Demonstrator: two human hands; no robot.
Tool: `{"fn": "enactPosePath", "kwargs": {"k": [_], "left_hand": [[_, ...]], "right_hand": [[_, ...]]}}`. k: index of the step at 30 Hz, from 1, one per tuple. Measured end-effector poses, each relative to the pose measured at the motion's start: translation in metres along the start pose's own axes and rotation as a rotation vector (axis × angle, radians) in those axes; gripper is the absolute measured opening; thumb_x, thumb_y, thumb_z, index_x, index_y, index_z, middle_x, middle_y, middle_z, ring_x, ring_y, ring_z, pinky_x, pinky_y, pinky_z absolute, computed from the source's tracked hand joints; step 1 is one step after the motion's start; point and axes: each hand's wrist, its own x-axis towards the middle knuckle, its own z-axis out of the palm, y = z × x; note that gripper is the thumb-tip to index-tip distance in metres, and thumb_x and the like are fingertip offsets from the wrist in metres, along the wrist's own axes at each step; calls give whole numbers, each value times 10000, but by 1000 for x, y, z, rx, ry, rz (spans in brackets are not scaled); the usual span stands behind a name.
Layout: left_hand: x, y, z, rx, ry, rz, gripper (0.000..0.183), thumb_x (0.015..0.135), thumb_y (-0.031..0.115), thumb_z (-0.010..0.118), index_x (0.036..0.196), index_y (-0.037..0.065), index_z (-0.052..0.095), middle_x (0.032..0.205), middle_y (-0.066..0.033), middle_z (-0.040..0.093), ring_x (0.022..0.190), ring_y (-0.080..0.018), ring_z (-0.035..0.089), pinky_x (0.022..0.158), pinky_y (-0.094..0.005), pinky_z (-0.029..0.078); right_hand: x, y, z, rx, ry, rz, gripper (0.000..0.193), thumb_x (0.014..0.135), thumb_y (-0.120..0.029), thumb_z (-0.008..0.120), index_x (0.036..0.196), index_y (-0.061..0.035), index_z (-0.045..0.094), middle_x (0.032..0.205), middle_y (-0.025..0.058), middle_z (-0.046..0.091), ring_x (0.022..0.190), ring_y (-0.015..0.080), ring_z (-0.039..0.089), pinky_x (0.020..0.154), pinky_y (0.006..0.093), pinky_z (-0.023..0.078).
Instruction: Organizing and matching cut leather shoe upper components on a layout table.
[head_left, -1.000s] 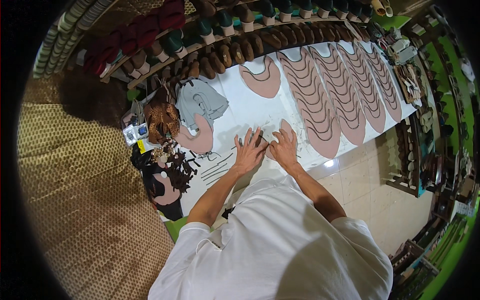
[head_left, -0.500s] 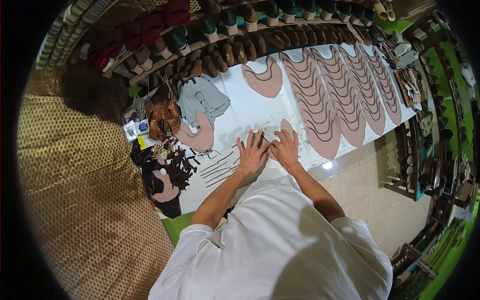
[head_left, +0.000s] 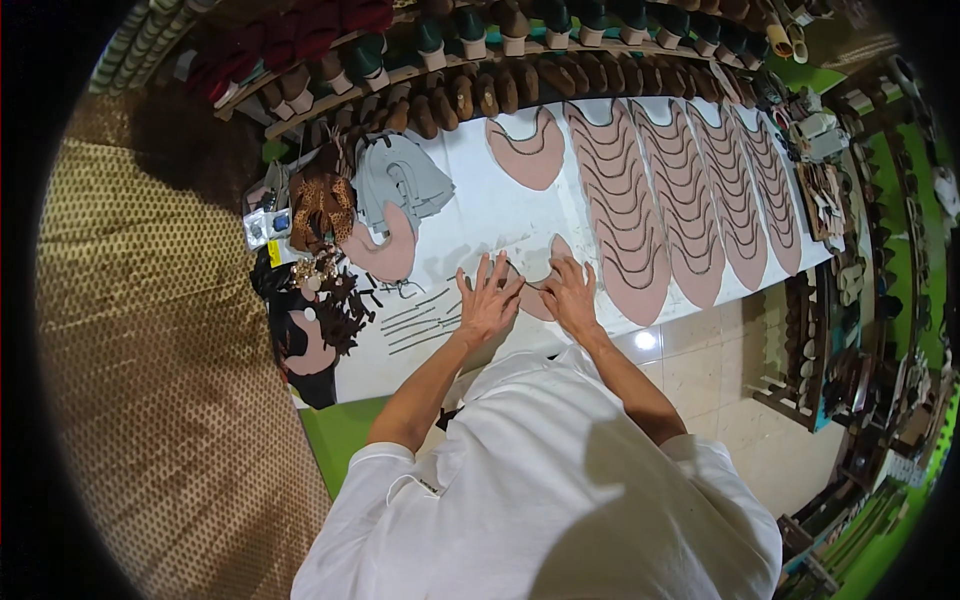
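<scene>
A pink curved shoe upper piece (head_left: 538,302) lies on the white table near its front edge, between my hands. My left hand (head_left: 489,302) rests at its left side, fingers spread, with thumb and index finger near the piece's dark inner edge. On its right side my right hand (head_left: 571,298) has bent fingers, the thumb and fingertips pressed on the piece at that edge; my fingers partly cover it. Thin dark strips (head_left: 415,322) lie in a loose row left of my left hand.
Overlapping pink pieces with dark curved edges (head_left: 637,275) fill columns at right. One single piece (head_left: 527,165) lies farther back. Grey pieces (head_left: 400,180), another pink piece (head_left: 387,255), and dark scraps (head_left: 335,320) are at left. Shoes (head_left: 470,95) line the racks behind the table.
The view has shifted slightly. My left hand has drawn a little away from my right, so more of the pink piece between them shows. My right hand stays on it.
</scene>
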Motion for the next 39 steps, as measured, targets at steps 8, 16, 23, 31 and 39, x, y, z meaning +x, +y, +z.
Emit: {"fn": "enactPosePath", "kwargs": {"k": [8, 16, 23, 31, 39], "left_hand": [[1, 17, -1, 121, 82, 17, 473, 964, 355, 681, 1425, 309, 586, 1748, -88, 188, 1583, -373, 199, 1120, -784, 184], [-4, 34, 11, 69, 99, -118, 509, 948, 292, 702, 1440, 290, 573, 1758, -92, 146, 1592, -381, 161, 1125, -786, 176], [-8, 49, 6, -71, 71, -224, 641, 897, 178, 732, 1490, 333, 545, 1761, -101, 98, 1589, -404, 121, 1114, -799, 168], [-10, 48, 6, -33, 47, -244, 649, 893, 208, 730, 1498, 345, 542, 1750, -101, 139, 1581, -398, 154, 1113, -789, 181], [-5, 48, 2, 26, 75, -163, 603, 887, 190, 699, 1472, 265, 572, 1751, -89, 175, 1594, -374, 163, 1117, -794, 163]], "right_hand": [[19, 24, -8, -43, -71, -221, 149, 905, -212, 713, 914, -73, 769, 1409, 103, 560, 1446, 330, 403, 1230, 627, 177], [29, 25, -16, -55, -135, -300, 112, 905, -194, 701, 924, -122, 786, 1385, 98, 569, 1444, 317, 412, 1244, 624, 158], [29, 30, -17, -50, -156, -313, 125, 900, -191, 699, 930, -115, 793, 1360, 92, 589, 1431, 310, 429, 1241, 627, 159], [36, 30, -20, -50, -187, -326, 129, 890, -199, 708, 931, -114, 795, 1338, 88, 606, 1414, 309, 443, 1231, 632, 182], [41, 29, -20, -60, -193, -353, 150, 897, -187, 681, 928, -91, 791, 1329, 99, 611, 1409, 313, 443, 1233, 624, 185]]}}
